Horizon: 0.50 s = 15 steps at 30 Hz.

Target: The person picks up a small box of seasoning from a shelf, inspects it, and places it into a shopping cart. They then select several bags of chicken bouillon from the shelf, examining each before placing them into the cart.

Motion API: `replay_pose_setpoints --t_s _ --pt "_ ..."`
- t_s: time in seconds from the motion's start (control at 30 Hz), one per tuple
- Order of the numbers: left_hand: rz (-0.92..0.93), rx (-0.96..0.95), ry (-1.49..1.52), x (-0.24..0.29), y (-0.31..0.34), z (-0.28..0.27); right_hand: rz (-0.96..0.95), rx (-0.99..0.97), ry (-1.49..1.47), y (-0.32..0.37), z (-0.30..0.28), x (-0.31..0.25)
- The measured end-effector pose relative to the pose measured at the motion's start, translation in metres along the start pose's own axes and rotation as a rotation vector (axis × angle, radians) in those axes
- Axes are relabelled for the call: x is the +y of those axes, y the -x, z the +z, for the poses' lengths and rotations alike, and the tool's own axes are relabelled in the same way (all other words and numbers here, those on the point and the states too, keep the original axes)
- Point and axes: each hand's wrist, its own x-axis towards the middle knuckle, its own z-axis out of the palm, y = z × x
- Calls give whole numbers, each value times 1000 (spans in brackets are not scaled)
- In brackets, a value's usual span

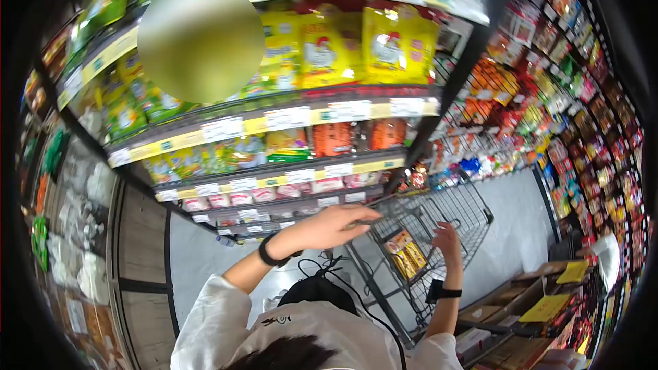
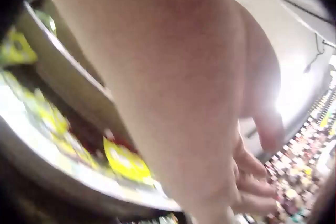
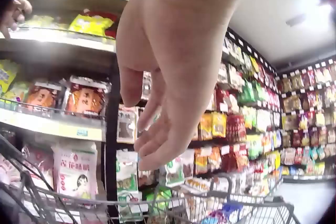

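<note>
In the head view, the left hand [image 1: 332,226] hangs in front of the lower shelves near the cart's edge, fingers extended and nothing in it. Over the wire cart [image 1: 473,233] the right hand [image 1: 447,240] is held with loosely bent fingers, also empty. A yellow-and-brown package [image 1: 406,255] lies in the cart below and between the hands. The left wrist view has the left hand [image 2: 257,166] with relaxed fingers, touching nothing visible. The right hand [image 3: 163,77] dangles above the cart rim [image 3: 157,203] in the right wrist view.
Shelves of yellow bags [image 1: 397,44] with price labels stand ahead. Hanging packets [image 1: 493,82] line the right side. Cardboard boxes with yellow signs [image 1: 545,308] are at lower right, near a person in white [image 1: 607,260]. Wooden panels [image 1: 142,233] stand left.
</note>
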Motion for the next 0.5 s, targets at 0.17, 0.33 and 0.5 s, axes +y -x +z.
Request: replay_pose_setpoints --t_s 0.17,0.33,0.5 --pt "-287 497 26 23 174 -59 -296 180 469 54 89 -119" --pt "-464 777 19 13 312 -71 -596 141 494 136 187 -214" --pt "-596 1030 -26 29 378 -77 -664 -63 494 186 258 -229"
